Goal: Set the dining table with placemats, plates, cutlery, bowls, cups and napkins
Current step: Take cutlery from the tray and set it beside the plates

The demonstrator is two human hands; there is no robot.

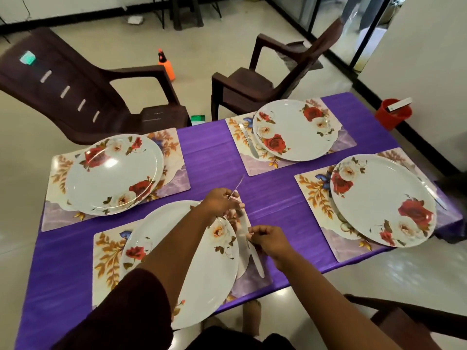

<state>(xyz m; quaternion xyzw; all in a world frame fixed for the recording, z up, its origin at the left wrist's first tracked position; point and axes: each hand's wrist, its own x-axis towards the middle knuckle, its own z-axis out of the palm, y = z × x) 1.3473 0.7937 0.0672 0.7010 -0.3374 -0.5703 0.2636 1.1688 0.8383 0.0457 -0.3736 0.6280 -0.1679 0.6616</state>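
Observation:
Four floral placemats lie on the purple table (273, 195), each with a white rose-patterned plate. The near plate (202, 274) sits on the near placemat (106, 261). My left hand (221, 202) grips a thin knife (237, 185) that points away and upward. My right hand (269, 239) pinches a second knife (255, 258), which lies along the near plate's right edge on the placemat. A knife (249, 140) lies left of the far right plate (293, 130). Another knife (436, 197) lies at the right of the right plate (379, 198). The far left plate (113, 178) has no cutlery beside it.
Two brown plastic chairs (83, 97) (267, 79) stand beyond the table's far edge. Part of a third chair (394, 322) is at the near right. An orange spray bottle (165, 65) and a red bucket (393, 113) stand on the floor.

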